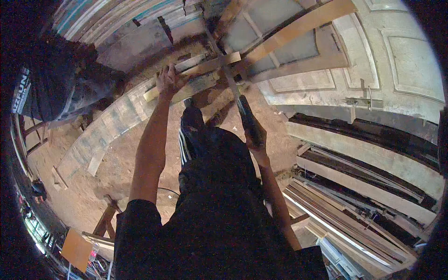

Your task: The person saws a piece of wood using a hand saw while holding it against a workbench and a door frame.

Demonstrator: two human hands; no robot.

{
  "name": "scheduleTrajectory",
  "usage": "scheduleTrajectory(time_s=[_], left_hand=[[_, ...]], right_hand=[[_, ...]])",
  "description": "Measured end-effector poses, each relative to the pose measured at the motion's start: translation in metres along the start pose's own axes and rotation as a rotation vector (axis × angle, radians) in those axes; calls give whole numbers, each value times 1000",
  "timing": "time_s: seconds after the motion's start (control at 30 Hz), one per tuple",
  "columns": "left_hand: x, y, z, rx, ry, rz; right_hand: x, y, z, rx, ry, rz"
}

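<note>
My left hand (pixel 169 80) presses flat on a pale wooden batten (pixel 205 66) that lies across a long worn plank (pixel 116 116). My right hand (pixel 255 137) grips the dark handle of a hand saw (pixel 233 91). The saw's thin blade runs up and away, crossing the batten just right of my left hand. My raised knee in dark trousers (pixel 210 144) sits below the batten, between my two arms.
A wide wooden beam (pixel 298 29) slants across the top. White panelled doors (pixel 396 60) lean at the upper right. Stacked planks and mouldings (pixel 364 200) fill the right side. Another person in dark clothes (pixel 51 88) crouches at the left. Sawdust covers the floor (pixel 126 163).
</note>
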State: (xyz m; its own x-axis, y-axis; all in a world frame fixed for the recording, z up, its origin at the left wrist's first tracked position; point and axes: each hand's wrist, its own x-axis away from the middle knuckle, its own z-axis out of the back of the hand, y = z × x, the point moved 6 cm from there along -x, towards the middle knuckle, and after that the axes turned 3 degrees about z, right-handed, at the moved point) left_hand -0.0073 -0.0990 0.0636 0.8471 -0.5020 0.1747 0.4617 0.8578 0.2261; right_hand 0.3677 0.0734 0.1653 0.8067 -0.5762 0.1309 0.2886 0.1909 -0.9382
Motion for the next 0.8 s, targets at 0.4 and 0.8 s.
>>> scheduleTrajectory(time_s=[0.4, 0.8], left_hand=[[54, -7, -19, -71, 223, -73], [57, 24, -1, 26, 168, -118]], right_hand=[[36, -42, 5, 15, 37, -153], [61, -16, 21, 55, 21, -165]])
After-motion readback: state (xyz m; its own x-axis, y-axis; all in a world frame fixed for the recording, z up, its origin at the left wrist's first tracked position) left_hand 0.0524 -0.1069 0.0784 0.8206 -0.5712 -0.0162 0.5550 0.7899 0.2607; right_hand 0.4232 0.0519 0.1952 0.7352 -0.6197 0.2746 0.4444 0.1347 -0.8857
